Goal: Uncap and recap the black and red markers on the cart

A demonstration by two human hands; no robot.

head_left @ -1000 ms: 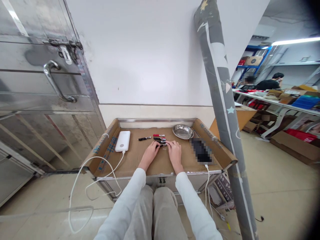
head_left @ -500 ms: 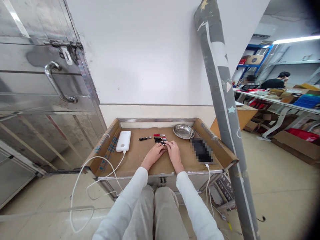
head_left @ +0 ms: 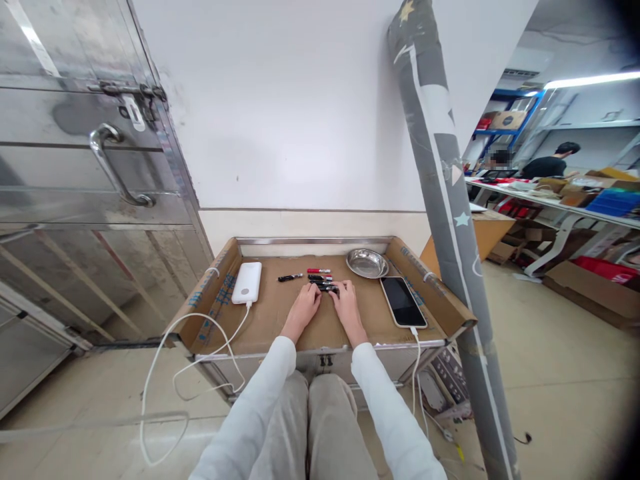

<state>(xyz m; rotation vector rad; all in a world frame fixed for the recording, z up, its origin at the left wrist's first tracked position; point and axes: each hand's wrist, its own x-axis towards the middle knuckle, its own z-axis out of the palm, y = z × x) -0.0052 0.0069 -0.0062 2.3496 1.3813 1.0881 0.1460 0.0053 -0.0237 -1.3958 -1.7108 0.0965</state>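
Note:
Both my hands rest on a cardboard-lined tray table (head_left: 280, 320). My left hand (head_left: 305, 305) and my right hand (head_left: 346, 303) each pinch an end of a small black pen-like item (head_left: 326, 288) between them, fingers curled. Just beyond lie a black and red marker (head_left: 319, 277), a red marker (head_left: 318, 271) and a black pen (head_left: 289, 277) further left.
A white power bank (head_left: 247, 282) with a long white cable lies at the left. A steel dish (head_left: 367, 263) sits at the back right, a phone (head_left: 403, 301) on a cable at the right. A grey rolled mat (head_left: 440, 173) leans beside. A metal door stands left; a person sits far right.
My hands have shifted slightly, the left moving a little right then back, still around the small black item. The view tilted a touch.

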